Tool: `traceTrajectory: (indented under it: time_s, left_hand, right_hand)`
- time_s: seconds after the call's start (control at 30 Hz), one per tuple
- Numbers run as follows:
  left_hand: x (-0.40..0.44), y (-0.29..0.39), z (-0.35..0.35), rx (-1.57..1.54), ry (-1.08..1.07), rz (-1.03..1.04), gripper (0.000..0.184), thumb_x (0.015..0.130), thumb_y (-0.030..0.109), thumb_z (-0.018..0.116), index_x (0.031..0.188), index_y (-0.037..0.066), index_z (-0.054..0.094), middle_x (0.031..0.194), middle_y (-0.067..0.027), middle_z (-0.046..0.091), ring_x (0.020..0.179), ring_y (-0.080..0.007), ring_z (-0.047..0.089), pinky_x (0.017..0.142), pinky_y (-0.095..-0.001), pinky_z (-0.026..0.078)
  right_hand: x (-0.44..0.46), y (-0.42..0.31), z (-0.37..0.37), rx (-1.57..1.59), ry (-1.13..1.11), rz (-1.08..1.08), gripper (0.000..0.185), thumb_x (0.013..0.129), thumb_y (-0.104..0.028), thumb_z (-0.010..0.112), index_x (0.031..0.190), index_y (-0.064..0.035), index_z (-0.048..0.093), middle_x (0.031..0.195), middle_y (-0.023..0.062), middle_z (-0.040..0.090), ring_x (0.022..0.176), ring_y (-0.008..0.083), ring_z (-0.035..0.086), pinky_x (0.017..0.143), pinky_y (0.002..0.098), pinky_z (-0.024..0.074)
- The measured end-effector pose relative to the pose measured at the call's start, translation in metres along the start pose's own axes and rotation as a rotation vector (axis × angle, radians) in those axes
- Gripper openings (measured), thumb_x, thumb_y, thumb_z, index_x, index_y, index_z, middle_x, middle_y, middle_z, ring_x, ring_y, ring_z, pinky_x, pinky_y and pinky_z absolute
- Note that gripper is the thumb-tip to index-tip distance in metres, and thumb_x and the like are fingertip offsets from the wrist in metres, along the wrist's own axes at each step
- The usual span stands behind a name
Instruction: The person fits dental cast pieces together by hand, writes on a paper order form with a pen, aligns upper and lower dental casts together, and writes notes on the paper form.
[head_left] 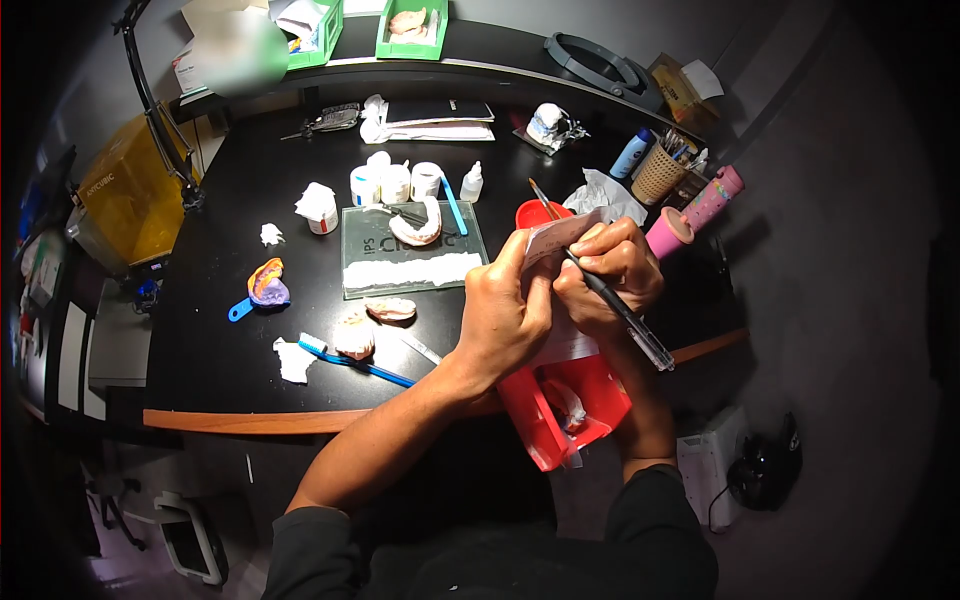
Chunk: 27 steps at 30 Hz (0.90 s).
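In the middle right of the head view, my left hand (508,305) pinches a small paper slip (548,238) between thumb and fingers. My right hand (615,275) is closed around a black pen (622,312) with a clear end. The pen's tip is at the slip, partly hidden by my fingers. Below both hands, a red plastic bin (534,432) overhangs the desk's front edge, with a pale dental cast (568,405) inside. White paper (565,347) lies over the bin's far part. Behind the hands sits a red cup (530,211) with a brush (541,194).
A glass slab (362,222) bears an arch-shaped dental model (421,226). Left of it lies an impression tray (268,285). A blue toothbrush (368,370) rests near the wooden edge (250,421). Pink tumblers (668,232) and a brush holder (657,172) stand at right.
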<state>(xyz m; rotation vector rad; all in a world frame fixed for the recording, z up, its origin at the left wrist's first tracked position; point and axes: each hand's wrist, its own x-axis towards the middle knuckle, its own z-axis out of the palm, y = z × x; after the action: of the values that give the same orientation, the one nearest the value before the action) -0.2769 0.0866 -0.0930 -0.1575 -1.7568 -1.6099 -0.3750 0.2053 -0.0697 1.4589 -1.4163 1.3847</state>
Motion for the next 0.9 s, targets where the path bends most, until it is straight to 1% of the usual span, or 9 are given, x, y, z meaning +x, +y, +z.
traceTrajectory:
  time_s: [0.17, 0.3, 0.4, 0.47, 0.57, 0.6, 0.73, 0.87, 0.9]
  left_hand:
    - [0.000, -0.003, 0.001, -0.015, 0.002, 0.000, 0.018, 0.098, -0.004, 0.059, 0.115, -0.004, 0.063, 0.090, -0.0135, 0.074, 0.084, -0.0133, 0.070, 0.072, -0.0310, 0.055]
    - [-0.001, -0.001, 0.000, -0.021, 0.004, 0.000, 0.017, 0.098, -0.002, 0.058, 0.115, -0.003, 0.064, 0.088, -0.0125, 0.073, 0.081, -0.0117, 0.067, 0.071, -0.0299, 0.054]
    - [-0.002, -0.002, 0.001, -0.049, 0.023, 0.024, 0.016, 0.099, -0.002, 0.058, 0.115, -0.003, 0.063, 0.085, -0.0113, 0.071, 0.078, -0.0105, 0.065, 0.069, -0.0292, 0.053]
    - [-0.003, -0.002, 0.000, -0.057, 0.026, 0.016, 0.016, 0.100, -0.001, 0.058, 0.115, -0.003, 0.063, 0.083, -0.0104, 0.071, 0.077, -0.0099, 0.064, 0.069, -0.0291, 0.053]
    - [-0.002, 0.002, -0.002, -0.057, -0.013, -0.076, 0.016, 0.102, 0.001, 0.057, 0.116, -0.002, 0.064, 0.085, -0.0093, 0.072, 0.080, -0.0097, 0.066, 0.070, -0.0291, 0.054]
    - [0.001, -0.003, 0.002, -0.092, 0.031, 0.032, 0.023, 0.095, -0.003, 0.056, 0.117, -0.001, 0.063, 0.083, -0.0195, 0.072, 0.071, -0.0270, 0.075, 0.064, -0.0359, 0.056]
    - [-0.001, -0.005, -0.001, -0.108, -0.028, 0.060, 0.025, 0.097, -0.003, 0.055, 0.120, 0.000, 0.063, 0.083, -0.0173, 0.073, 0.072, -0.0224, 0.074, 0.066, -0.0343, 0.056]
    - [-0.004, -0.006, -0.008, -0.110, -0.095, -0.006, 0.027, 0.097, -0.003, 0.055, 0.123, -0.001, 0.063, 0.087, -0.0154, 0.073, 0.077, -0.0179, 0.071, 0.070, -0.0327, 0.055]
    - [-0.006, -0.006, -0.008, -0.128, -0.108, -0.006, 0.025, 0.098, -0.003, 0.055, 0.122, -0.001, 0.062, 0.090, -0.0129, 0.073, 0.081, -0.0137, 0.069, 0.073, -0.0305, 0.054]
  right_hand:
    - [-0.007, 0.010, -0.007, 0.246, 0.010, 0.053, 0.033, 0.071, 0.016, 0.073, 0.089, -0.0042, 0.054, 0.089, 0.0113, 0.061, 0.069, 0.0142, 0.061, 0.063, 0.0295, 0.0518]
    - [-0.003, -0.026, -0.033, 0.333, -0.003, 0.429, 0.010, 0.090, 0.002, 0.064, 0.096, -0.0027, 0.058, 0.098, 0.0128, 0.062, 0.073, 0.0128, 0.061, 0.069, 0.0270, 0.0545]
    - [-0.012, -0.076, -0.060, 0.069, 0.025, 0.770, 0.019, 0.107, -0.012, 0.055, 0.117, 0.0019, 0.064, 0.098, 0.0137, 0.069, 0.081, 0.0160, 0.069, 0.073, 0.0278, 0.0562]
    - [-0.045, -0.088, -0.086, 0.052, -0.016, 0.717, 0.029, 0.112, -0.021, 0.051, 0.121, 0.0023, 0.065, 0.096, 0.0117, 0.070, 0.086, 0.0166, 0.070, 0.078, 0.0292, 0.0562]
    - [-0.054, -0.118, -0.096, -0.147, -0.122, 0.758, 0.035, 0.112, -0.025, 0.050, 0.111, 0.0041, 0.070, 0.099, 0.0104, 0.068, 0.090, 0.0162, 0.067, 0.081, 0.0292, 0.0544]
    - [-0.054, -0.125, -0.098, -0.185, -0.178, 0.770, 0.038, 0.112, -0.028, 0.049, 0.112, 0.0050, 0.069, 0.102, 0.0106, 0.066, 0.092, 0.0167, 0.067, 0.083, 0.0295, 0.0538]
    - [-0.062, -0.142, -0.093, -0.270, -0.248, 0.838, 0.059, 0.098, -0.050, 0.070, 0.123, 0.0034, 0.067, 0.100, 0.0077, 0.065, 0.094, 0.0138, 0.062, 0.086, 0.0287, 0.0501]
    - [-0.078, -0.148, -0.076, -0.297, -0.147, 0.749, 0.058, 0.091, -0.045, 0.079, 0.123, 0.0021, 0.066, 0.094, 0.0113, 0.067, 0.085, 0.0173, 0.063, 0.078, 0.0304, 0.0505]
    - [-0.077, -0.150, -0.068, -0.298, -0.067, 0.742, 0.043, 0.093, -0.035, 0.079, 0.113, 0.0020, 0.068, 0.087, 0.0111, 0.068, 0.077, 0.0162, 0.062, 0.069, 0.0304, 0.0480]
